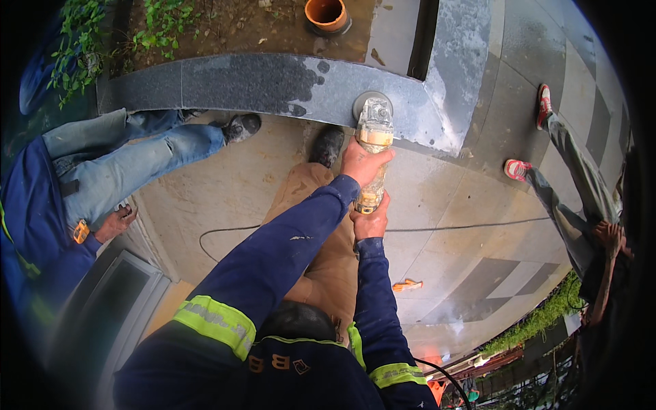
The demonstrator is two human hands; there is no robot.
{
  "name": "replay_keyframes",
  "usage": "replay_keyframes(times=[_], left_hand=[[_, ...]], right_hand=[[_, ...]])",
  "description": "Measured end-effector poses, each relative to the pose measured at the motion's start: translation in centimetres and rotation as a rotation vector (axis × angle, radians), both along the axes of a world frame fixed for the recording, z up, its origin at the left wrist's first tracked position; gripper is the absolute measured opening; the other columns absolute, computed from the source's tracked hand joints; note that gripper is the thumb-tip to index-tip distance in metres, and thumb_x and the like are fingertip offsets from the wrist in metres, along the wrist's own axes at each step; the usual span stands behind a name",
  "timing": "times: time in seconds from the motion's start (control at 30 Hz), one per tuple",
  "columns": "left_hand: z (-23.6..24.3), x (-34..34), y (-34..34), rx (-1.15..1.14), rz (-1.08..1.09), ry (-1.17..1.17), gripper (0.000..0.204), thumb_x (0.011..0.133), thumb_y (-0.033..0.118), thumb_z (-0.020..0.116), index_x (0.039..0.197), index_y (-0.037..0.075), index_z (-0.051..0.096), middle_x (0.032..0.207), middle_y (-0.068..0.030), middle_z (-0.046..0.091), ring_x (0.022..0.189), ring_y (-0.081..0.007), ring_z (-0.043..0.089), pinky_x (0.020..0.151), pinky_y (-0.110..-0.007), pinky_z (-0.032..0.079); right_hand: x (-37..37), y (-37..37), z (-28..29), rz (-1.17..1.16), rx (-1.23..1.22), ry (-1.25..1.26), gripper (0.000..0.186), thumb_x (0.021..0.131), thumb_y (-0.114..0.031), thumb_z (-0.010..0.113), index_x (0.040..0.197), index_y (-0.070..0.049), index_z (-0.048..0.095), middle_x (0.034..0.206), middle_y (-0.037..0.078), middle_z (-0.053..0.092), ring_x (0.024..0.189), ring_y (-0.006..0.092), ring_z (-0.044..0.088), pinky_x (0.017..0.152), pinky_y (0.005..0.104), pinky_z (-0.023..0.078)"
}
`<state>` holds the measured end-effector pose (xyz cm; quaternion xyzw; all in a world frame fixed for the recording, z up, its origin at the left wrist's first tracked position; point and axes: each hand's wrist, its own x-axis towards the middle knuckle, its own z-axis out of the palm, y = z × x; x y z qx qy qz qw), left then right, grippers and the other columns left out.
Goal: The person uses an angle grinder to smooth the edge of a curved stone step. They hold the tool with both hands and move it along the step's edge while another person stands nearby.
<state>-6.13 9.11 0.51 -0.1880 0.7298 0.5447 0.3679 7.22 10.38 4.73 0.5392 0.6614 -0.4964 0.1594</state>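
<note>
A dusty, pale-coated angle grinder is held out in front of me, its round head on or just over the face of a grey granite curb. My left hand is closed round the upper part of the grinder's body, below the head. My right hand grips the rear end, nearer to me. A dark cable runs across the pale paving beneath my arms. Much of the curb's surface around the head is wet or whitish with residue.
A planter bed holds an orange pipe and plants. A person in jeans sits at left by a framed panel. Another person, in red-and-white shoes, is at right. An orange glove lies on the paving.
</note>
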Motion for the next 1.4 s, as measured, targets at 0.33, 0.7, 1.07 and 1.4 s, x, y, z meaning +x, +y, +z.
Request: replay_keyframes(times=[0.33, 0.7, 1.07, 1.4], left_hand=[[-0.8, -3.1, 0.5, -0.012, -0.001, 0.000, 0.062, 0.067, 0.024, 0.085, 0.112, -0.005, 0.054, 0.103, -0.0162, 0.067, 0.092, -0.0226, 0.066, 0.082, -0.034, 0.052], [-0.1, -2.3, -1.2, 0.091, 0.016, -0.011, 0.062, 0.068, 0.023, 0.085, 0.113, -0.004, 0.054, 0.104, -0.0149, 0.067, 0.092, -0.0210, 0.066, 0.081, -0.033, 0.053], [-0.6, -1.3, 1.0, 0.019, -0.015, -0.027, 0.068, 0.066, 0.029, 0.085, 0.115, -0.006, 0.053, 0.106, -0.0183, 0.066, 0.096, -0.0259, 0.066, 0.086, -0.035, 0.051], [-1.2, -2.3, 0.2, 0.046, 0.009, -0.004, 0.064, 0.067, 0.028, 0.085, 0.113, -0.005, 0.054, 0.103, -0.0161, 0.067, 0.091, -0.0242, 0.067, 0.081, -0.035, 0.053]], right_hand=[[-3.2, 0.7, -0.2, 0.020, 0.027, 0.033, 0.083, 0.065, -0.003, 0.073, 0.137, -0.013, 0.034, 0.103, 0.023, 0.067, 0.100, 0.0416, 0.065, 0.085, 0.0447, 0.052], [-1.0, -0.7, -1.2, 0.047, 0.029, 0.047, 0.085, 0.063, -0.002, 0.073, 0.137, -0.013, 0.035, 0.106, 0.023, 0.066, 0.100, 0.0412, 0.064, 0.087, 0.0446, 0.051], [-0.9, 0.9, -0.5, 0.017, 0.038, 0.018, 0.086, 0.062, -0.003, 0.073, 0.138, -0.013, 0.033, 0.102, 0.024, 0.067, 0.097, 0.0423, 0.065, 0.085, 0.0452, 0.052], [-2.0, 0.5, -1.1, 0.022, 0.037, 0.063, 0.083, 0.064, -0.002, 0.072, 0.138, -0.012, 0.035, 0.106, 0.022, 0.066, 0.101, 0.0401, 0.065, 0.088, 0.0431, 0.051]])
